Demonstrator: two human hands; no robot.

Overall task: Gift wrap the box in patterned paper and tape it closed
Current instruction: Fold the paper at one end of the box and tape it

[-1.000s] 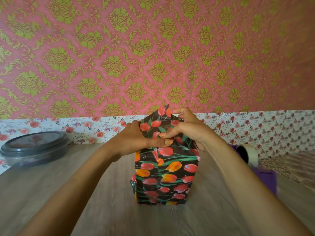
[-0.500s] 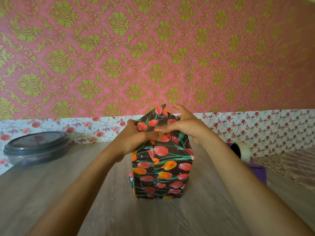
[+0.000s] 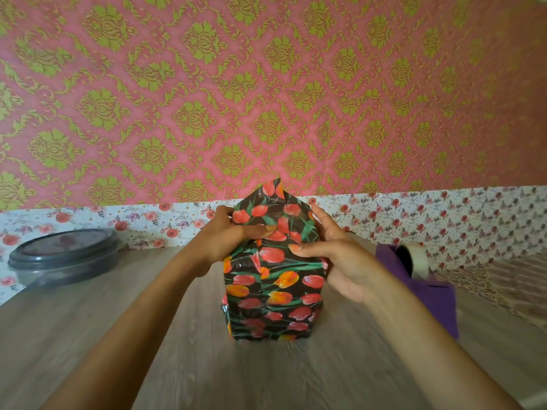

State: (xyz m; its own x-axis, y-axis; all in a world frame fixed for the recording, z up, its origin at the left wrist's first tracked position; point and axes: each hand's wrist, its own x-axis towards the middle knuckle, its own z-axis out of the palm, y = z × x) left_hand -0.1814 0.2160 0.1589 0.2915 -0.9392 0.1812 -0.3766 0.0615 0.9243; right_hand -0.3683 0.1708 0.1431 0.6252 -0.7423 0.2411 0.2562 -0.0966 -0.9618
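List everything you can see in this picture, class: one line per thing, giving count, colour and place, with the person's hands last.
wrapped box: one, black paper with red and orange tulips, upright at the table's centre, top flap still pointing up
tape dispenser: one, purple, on the table right of the box
tape roll: one, pale, mounted on the dispenser
lidded round container: one, dark grey, far left of the table
table: one, grey-brown wood grain, foreground
wallpaper: pink with green damask, upper wall
floral strip: white with red roses, along the wall's base
left hand: one, grips the box's upper left, thumb across the front
right hand: one, pinches the box's upper right edge
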